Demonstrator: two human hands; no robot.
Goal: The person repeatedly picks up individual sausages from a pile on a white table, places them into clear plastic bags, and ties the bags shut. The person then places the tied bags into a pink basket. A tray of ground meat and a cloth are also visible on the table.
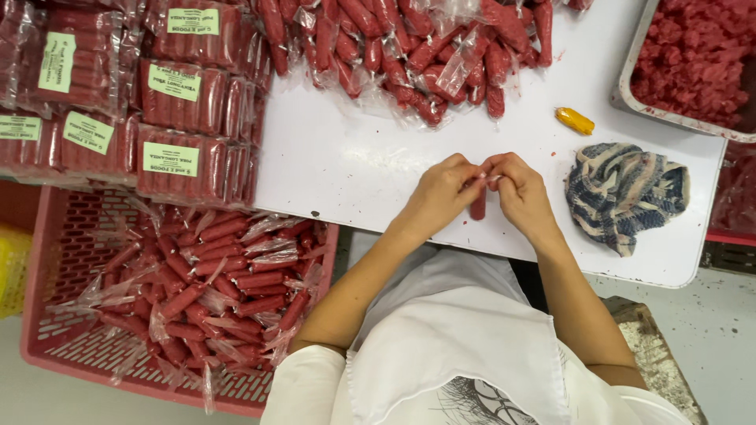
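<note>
Head view, looking straight down. Left hand and right hand meet over the near edge of the white surface, fingertips touching. Between them hangs a single red sausage in clear wrap, upright, its lower end just below the knuckles. Both grips are pressed together, pinching the top of the sausage wrap; thumbs and forefingers close on the same spot. How far the wrap is twisted cannot be told.

Beyond the grips, across the surface: a loose pile of wrapped sausages in clear plastic, well apart from the hands. Beyond and to the right of the right grip: a small yellow-orange object, lying alone. Just right of the right grip: a crumpled blue-and-cream striped cloth, near but not touching the hand. Far right corner: a metal tray holding red ground meat.

Left of the left grip, well apart: stacked labelled packs of sausages along the surface edge. Nearer the body and left of the left grip: a red perforated crate with wrapped sausages heaped inside. Below the hands: white apron.
</note>
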